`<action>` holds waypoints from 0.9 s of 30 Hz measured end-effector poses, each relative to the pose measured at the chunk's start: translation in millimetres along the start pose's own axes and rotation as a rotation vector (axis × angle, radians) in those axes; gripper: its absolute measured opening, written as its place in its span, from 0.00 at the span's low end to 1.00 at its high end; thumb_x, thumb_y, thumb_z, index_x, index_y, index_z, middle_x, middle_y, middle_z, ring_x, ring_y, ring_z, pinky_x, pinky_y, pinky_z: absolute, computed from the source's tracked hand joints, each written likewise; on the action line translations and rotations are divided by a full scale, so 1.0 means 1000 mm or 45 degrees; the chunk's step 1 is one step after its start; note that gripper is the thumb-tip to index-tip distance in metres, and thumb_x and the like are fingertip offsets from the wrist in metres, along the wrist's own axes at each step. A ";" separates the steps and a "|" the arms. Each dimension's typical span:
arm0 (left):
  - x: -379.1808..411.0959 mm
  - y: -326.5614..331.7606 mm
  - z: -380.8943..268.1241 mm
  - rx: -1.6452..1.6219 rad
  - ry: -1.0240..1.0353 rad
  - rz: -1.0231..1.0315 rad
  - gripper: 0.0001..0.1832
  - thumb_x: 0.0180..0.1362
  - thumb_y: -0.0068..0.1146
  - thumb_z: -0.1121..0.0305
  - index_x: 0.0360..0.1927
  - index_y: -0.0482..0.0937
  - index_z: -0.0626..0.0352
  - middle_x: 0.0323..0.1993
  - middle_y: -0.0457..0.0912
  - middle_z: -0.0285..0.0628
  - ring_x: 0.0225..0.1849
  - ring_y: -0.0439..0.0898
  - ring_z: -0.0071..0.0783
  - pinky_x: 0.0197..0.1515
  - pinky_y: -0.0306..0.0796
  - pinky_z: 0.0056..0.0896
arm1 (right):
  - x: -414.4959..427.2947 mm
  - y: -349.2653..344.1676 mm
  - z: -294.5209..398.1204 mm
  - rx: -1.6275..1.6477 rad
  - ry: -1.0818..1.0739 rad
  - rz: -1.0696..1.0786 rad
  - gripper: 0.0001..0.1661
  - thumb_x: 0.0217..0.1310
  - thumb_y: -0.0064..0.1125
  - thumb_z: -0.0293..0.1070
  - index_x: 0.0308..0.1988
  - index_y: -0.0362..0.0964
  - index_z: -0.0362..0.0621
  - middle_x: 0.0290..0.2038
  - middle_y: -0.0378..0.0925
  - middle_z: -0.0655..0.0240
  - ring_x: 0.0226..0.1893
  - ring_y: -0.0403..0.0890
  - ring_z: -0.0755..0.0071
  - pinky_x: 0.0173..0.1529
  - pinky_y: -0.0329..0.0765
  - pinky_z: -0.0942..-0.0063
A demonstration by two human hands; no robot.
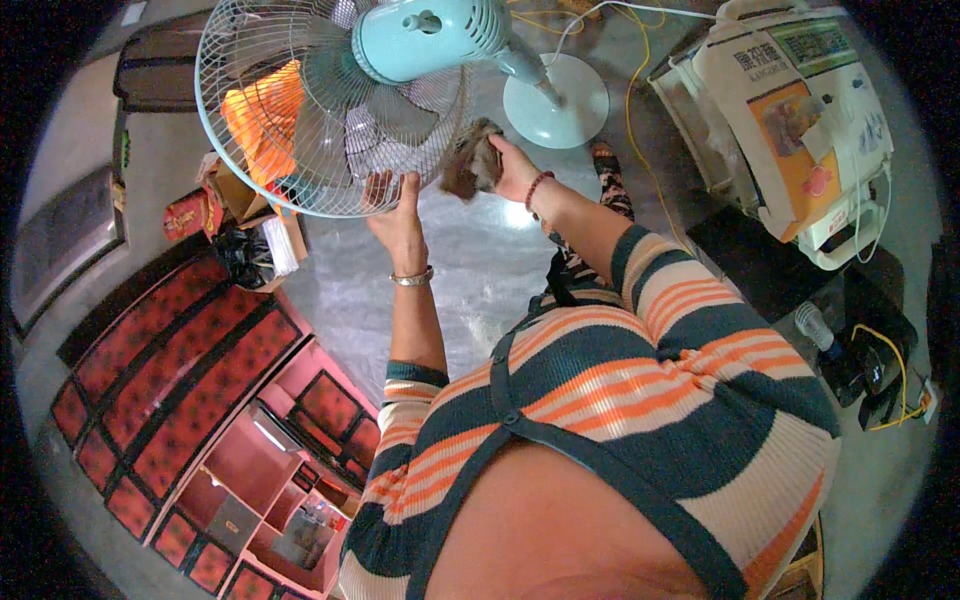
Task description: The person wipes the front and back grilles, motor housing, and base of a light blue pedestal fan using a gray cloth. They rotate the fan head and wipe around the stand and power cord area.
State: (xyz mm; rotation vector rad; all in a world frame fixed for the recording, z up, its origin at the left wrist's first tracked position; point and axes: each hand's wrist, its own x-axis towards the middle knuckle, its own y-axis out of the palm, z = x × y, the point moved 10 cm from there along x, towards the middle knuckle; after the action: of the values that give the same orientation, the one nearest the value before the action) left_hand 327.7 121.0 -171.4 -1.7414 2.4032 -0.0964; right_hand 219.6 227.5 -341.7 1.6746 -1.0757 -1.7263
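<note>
In front of me stands a light blue pedestal fan, its round base on the grey floor. A wire guard surrounds the blades. My left hand grips the lower rim of this guard, fingers behind the wires and thumb up. Bunched in my right hand is a brown-grey cloth, up against the guard's right edge. The cloth covers part of the rim there. Through the wires an orange cloth or bag shows behind the fan.
At the right stands a white boxy appliance bearing writing. A yellow cord crosses the floor. A red-black patterned cabinet with pink shelves is at lower left, beside cartons. A clear bottle lies at right.
</note>
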 end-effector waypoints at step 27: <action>0.006 0.001 -0.001 0.106 0.125 -0.010 0.31 0.52 0.69 0.72 0.57 0.68 0.74 0.54 0.76 0.50 0.51 0.76 0.34 0.56 0.72 0.34 | -0.019 0.044 -0.050 0.436 0.343 0.487 0.35 0.63 0.39 0.68 0.59 0.69 0.60 0.61 0.70 0.65 0.63 0.67 0.48 0.63 0.55 0.25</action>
State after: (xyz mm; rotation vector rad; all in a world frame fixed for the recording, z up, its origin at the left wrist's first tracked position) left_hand 324.8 115.4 -171.0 -1.7475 2.4222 -0.2856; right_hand 262.8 208.0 -291.5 1.6958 -1.5032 -1.0894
